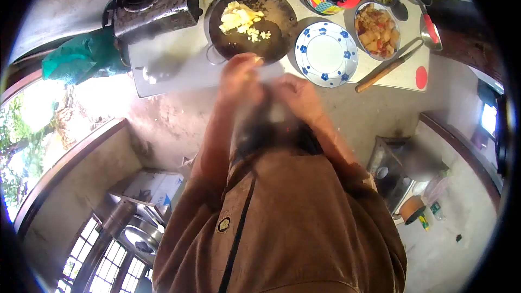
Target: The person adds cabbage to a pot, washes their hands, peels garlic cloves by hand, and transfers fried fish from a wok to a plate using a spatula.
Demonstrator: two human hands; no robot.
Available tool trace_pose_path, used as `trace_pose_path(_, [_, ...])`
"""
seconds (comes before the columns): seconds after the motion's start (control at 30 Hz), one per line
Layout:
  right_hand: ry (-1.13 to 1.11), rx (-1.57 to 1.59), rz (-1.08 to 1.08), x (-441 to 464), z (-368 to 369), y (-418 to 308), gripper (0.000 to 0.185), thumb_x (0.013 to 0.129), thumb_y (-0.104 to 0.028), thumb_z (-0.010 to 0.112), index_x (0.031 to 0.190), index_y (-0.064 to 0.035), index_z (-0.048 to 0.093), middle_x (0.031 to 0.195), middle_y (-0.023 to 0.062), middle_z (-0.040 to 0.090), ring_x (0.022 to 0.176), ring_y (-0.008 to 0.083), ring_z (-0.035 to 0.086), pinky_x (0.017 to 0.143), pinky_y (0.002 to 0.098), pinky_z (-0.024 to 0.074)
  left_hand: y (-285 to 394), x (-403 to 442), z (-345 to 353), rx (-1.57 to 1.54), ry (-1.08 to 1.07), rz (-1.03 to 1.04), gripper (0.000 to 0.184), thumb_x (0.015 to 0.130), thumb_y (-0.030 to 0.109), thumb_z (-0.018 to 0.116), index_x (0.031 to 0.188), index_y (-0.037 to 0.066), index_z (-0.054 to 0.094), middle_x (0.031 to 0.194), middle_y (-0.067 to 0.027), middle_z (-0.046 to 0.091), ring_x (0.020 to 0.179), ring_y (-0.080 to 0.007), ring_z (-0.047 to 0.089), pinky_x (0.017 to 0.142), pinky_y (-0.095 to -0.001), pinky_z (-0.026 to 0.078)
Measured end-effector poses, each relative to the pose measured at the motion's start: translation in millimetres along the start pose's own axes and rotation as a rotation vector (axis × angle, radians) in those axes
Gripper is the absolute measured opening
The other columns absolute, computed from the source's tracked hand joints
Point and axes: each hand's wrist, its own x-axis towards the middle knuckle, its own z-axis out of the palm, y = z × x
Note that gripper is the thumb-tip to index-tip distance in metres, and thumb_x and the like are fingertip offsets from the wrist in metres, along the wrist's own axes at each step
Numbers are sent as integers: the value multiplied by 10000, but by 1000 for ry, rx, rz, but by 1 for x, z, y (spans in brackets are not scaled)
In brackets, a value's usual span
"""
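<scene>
Yellow food [237, 17] could spill if my left grip [242, 78] bumps the wok [224, 42]; can't tell what it or my right grip [297, 95] holds.

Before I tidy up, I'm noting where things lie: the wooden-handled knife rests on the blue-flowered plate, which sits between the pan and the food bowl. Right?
Not quite: the head view shows the knife on the tabletop, beside the plate between pan and food bowl.

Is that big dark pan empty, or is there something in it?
Not empty: the dark pan is partly filled. Yellow pieces lie inside, with bare surface showing around them.
</scene>
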Motion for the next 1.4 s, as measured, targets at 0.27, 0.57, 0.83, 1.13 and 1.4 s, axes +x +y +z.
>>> trace_pose_path(0.27, [-30, -527, 139, -36, -40, 75, 141, 865, -139, 621, 926, -20, 667, 753, 124, 672, 682, 212, 651, 655, 329, 510, -1, 60, 32, 622, 50, 351, 158, 820, 16, 600, 970, 58, 626, 847, -76, 644, 657, -146, 576, 553, -289, 442])
trace_pose_path(0.57, [40, -347, 299, -66, -75, 99, 154, 886, -153, 609, 927, -15, 664, 740, 106, 675, 683, 180, 657, 650, 316, 512, 14, 126, 85, 1366, 11, 887, 257, 696, -54, 602, 907, 92, 606, 948, -123, 583, 918, -362, 565, 800, -458, 469])
trace_pose_path(0.83, [197, -152, 312, -108, -116, 140, 190, 909, -192, 613, 983, -27, 669, 795, 70, 683, 655, 135, 654, 542, 263, 500, 32, 119, 83, 1559, -129, 822, 239, 739, 25, 605, 962, 106, 641, 1015, -92, 608, 1003, -334, 544, 881, -425, 468])
trace_pose_path(1.13, [540, 233, 658, -196, -113, 190, 218, 905, -249, 606, 1039, -82, 652, 835, 80, 678, 701, 164, 672, 556, 283, 513, 91, 115, 47, 1277, 13, 816, 218, 917, 86, 521, 1072, 83, 674, 1023, -136, 694, 945, -276, 673, 836, -334, 506])
trace_pose_path(1.4, [730, 465, 742, -314, -26, 258, 270, 912, -289, 593, 1094, -96, 645, 881, 58, 657, 756, 158, 637, 615, 297, 507, 84, -11, 66, 1111, -303, 590, 247, 953, 174, 549, 1121, 21, 647, 940, -81, 667, 811, -172, 606, 720, -289, 475])
